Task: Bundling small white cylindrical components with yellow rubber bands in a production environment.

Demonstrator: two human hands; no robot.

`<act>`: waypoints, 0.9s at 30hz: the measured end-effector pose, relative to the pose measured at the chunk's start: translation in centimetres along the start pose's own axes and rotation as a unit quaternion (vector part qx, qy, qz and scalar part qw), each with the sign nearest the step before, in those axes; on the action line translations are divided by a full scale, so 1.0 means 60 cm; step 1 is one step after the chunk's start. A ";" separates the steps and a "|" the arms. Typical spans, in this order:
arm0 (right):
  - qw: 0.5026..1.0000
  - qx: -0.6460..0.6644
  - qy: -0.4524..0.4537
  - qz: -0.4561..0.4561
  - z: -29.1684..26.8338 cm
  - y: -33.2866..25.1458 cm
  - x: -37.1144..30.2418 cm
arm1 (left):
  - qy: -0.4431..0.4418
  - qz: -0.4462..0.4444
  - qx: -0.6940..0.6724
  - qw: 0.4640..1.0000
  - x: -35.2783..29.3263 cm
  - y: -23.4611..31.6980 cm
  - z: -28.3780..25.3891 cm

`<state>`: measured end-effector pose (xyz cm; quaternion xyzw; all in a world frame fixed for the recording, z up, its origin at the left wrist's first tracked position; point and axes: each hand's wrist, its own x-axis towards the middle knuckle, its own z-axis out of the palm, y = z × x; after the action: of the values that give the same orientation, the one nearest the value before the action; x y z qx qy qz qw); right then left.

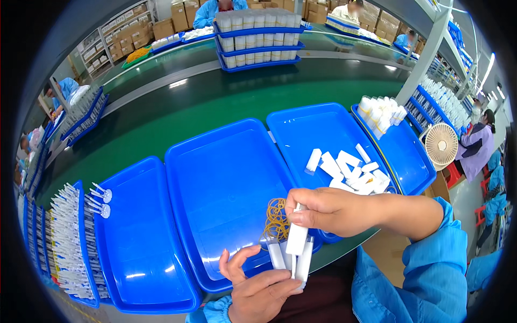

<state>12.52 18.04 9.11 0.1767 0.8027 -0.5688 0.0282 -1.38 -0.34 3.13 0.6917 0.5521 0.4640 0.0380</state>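
Near the front edge, my left hand (261,293) is closed around a small group of white sleeves (305,259) with clear plastic ends, held upright. Its index finger and another finger stick out to the left. My right hand (328,210) pinches one more white sleeve (297,237) between thumb and fingers, against the top of that group. Just beyond the sleeves, a loose heap of yellow rubber bands (277,215) lies in the middle blue tray (221,177). Right of it, a blue tray (301,126) carries loose white sleeves (358,172), partly hidden by my right forearm.
At the left is a blue tray (140,242) with a few white stemmed parts (99,199), beside racks packed with white sticks (70,242). Banded bundles (379,113) sit in the right tray. Stacked trays (258,46) stand across the green conveyor (177,113). A fan (441,145) is at right.
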 end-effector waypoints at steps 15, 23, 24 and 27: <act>0.987 -0.108 0.028 -0.116 0.027 0.003 -0.005 | 0.111 0.000 -0.018 0.994 -0.012 -0.016 0.017; 0.986 -0.140 0.061 -0.073 0.054 -0.001 -0.009 | 0.151 -0.039 0.112 0.981 0.007 -0.005 0.018; 0.983 -0.146 0.075 -0.081 0.055 0.000 -0.008 | 0.165 -0.092 0.011 0.982 0.004 -0.003 0.023; 0.983 -0.151 0.066 -0.087 0.052 -0.003 -0.005 | 0.163 -0.237 -0.339 0.896 0.005 0.005 0.030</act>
<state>12.24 15.01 8.26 0.1373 0.8916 -0.4289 -0.0477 0.05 0.62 2.44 0.4001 0.5078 0.7063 0.2884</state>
